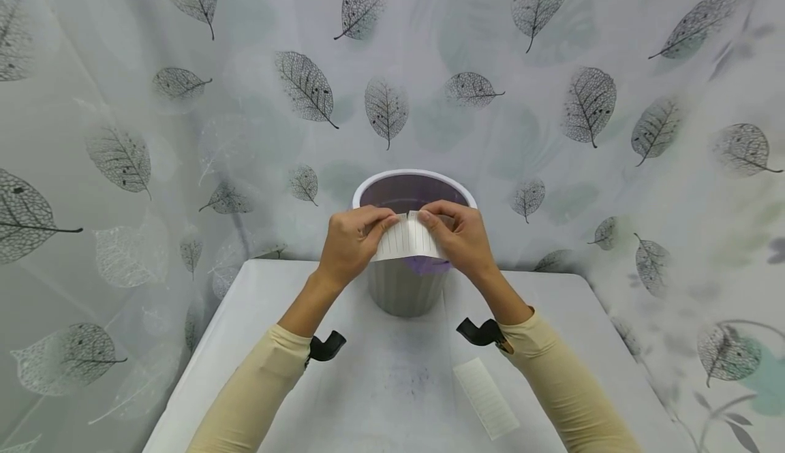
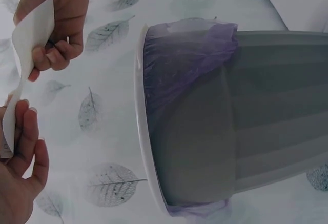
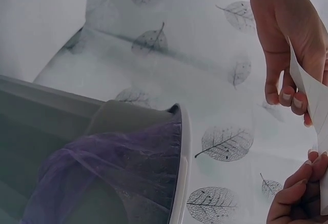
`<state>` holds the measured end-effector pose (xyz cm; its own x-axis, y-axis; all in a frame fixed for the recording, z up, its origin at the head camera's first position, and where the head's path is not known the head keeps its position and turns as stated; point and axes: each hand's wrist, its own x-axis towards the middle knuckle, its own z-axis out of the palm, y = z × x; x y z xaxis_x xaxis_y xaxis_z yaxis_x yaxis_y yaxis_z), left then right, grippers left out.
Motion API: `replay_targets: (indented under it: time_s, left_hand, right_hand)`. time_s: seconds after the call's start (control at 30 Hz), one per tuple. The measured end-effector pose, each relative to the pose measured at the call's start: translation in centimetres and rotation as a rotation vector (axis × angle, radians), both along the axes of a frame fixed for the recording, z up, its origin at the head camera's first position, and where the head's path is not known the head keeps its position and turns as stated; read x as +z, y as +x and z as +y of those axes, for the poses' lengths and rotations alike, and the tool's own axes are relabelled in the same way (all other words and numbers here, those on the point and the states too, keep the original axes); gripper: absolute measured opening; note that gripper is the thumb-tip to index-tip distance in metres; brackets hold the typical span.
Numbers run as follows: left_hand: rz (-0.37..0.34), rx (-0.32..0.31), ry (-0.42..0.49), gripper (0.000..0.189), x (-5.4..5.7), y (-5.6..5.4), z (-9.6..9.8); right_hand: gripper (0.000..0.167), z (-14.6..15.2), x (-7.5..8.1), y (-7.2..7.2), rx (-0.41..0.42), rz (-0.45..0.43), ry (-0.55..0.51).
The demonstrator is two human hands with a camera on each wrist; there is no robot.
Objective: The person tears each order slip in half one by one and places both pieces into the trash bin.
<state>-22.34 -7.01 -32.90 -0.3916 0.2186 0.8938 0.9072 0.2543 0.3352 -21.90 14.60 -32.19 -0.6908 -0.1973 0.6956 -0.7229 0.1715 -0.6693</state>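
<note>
A sheet of white lined paper (image 1: pixel 407 238) is held up in front of the bin's mouth, a small notch in its top edge between the hands. My left hand (image 1: pixel 349 245) pinches the left part between thumb and fingers. On the other side my right hand (image 1: pixel 463 235) pinches it close to the notch. Seen in the left wrist view, the paper (image 2: pixel 33 34) bends and narrows between the two hands. Behind and below stands a grey ribbed bin (image 1: pixel 401 293) with a white rim and a purple liner bag (image 1: pixel 426 264) folded over its edge.
Another lined sheet (image 1: pixel 486 398) lies on the white-covered table (image 1: pixel 380 385), near the right forearm. A leaf-printed curtain (image 1: pixel 429 112) hangs behind the table and along both sides. Black wrist mounts (image 1: pixel 327 346) sit on both forearms.
</note>
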Motion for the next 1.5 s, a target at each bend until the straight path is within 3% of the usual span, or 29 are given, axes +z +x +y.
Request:
replay_targets:
  time_s: [0.37,0.63,1.5]
  left_hand:
    - [-0.006,0.008,0.013,0.007,-0.1,0.0,-0.2]
    - [-0.009,0.008,0.016,0.004,0.1,-0.1,-0.2]
    - [0.018,0.037,0.034,0.007,-0.3,-0.4,-0.4]
  right_hand:
    - [0.008,-0.6,0.1,0.1,-0.049,0.002,0.002]
    - [0.007,-1.5,2.6,2.4,-0.04,0.01,0.001]
    - [0.006,-1.6,2.5,2.2,-0.078,0.021,-0.017]
